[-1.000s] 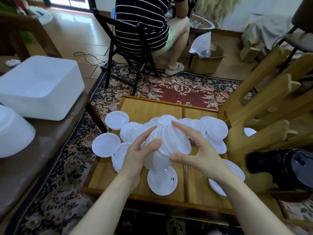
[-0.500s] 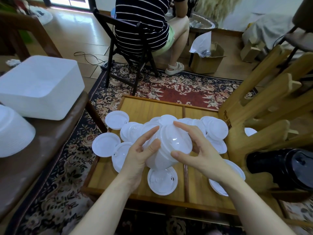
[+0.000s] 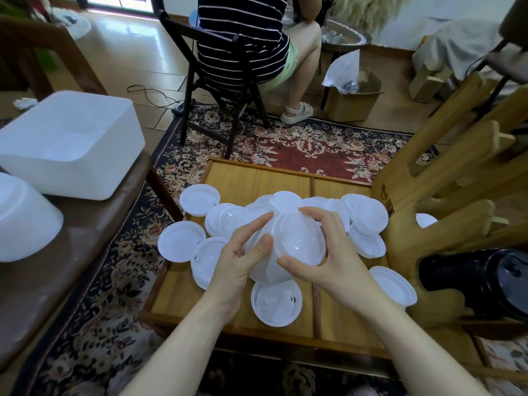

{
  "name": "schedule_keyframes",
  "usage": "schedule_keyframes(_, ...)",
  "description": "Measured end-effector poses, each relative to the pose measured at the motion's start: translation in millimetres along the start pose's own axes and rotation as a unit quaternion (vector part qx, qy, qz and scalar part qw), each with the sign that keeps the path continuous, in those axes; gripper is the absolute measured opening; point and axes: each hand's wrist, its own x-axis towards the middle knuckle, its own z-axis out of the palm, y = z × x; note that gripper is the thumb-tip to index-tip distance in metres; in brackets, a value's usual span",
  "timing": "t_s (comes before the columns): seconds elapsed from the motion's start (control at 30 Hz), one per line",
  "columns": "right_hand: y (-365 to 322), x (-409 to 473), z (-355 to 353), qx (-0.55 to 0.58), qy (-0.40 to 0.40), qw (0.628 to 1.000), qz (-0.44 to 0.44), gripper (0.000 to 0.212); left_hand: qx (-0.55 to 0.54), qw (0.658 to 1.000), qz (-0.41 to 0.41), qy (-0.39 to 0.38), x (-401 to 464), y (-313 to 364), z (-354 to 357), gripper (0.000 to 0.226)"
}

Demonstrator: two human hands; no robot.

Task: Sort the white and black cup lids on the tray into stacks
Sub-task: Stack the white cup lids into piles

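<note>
Both hands clamp a stack of white lids (image 3: pixel 288 247) above the wooden tray (image 3: pixel 257 181): the left hand (image 3: pixel 243 252) has its grip curled on the stack's left side, thumb pressed against it, and the right hand (image 3: pixel 328 252) pinches the top lid's rim. Loose white lids (image 3: pixel 181 241) lie spread over the tray from its left edge to its right. Farther right, a stack of black lids (image 3: pixel 485 281) lies on its side against a wooden rack (image 3: pixel 445 178).

A home living room — patterned rug (image 3: pixel 300 144), wooden floor (image 3: pixel 137 67), folding chair (image 3: pixel 217 81).
</note>
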Motion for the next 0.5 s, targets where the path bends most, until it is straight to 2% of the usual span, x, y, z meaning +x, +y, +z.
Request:
schedule_keyframes(0.07, 0, -1, 2, 0.003, 0.0, 1.0, 0.001, 0.071, -0.001, 1.0, 0.0, 0.007, 0, 0, 2, 0.082)
schedule_keyframes(0.17, 1, -1, 2, 0.018, -0.008, 1.0, -0.004, 0.077, -0.009, 1.0, -0.003, 0.01, 1, 2, 1, 0.07)
schedule_keyframes(0.23, 1, -1, -1, 0.073, -0.02, 0.997, 0.0, 0.073, -0.017, 1.0, -0.002, 0.015, 2, 4, -1, 0.063)
schedule_keyframes(0.33, 0, -1, -5, 0.19, -0.01, 0.982, 0.0, 0.053, -0.056, 0.998, -0.003, 0.023, 3, 7, -4, 0.061)
schedule_keyframes(0.43, 2, 3, -2, 0.266, 0.023, 0.963, 0.03, 0.054, -0.095, 0.995, -0.002, 0.03, 6, 11, -5, 0.055)
schedule_keyframes(0.5, 2, 6, 1, 0.271, 0.009, 0.96, 0.067, 0.057, -0.112, 0.993, -0.004, 0.04, 6, 13, -6, 0.049)
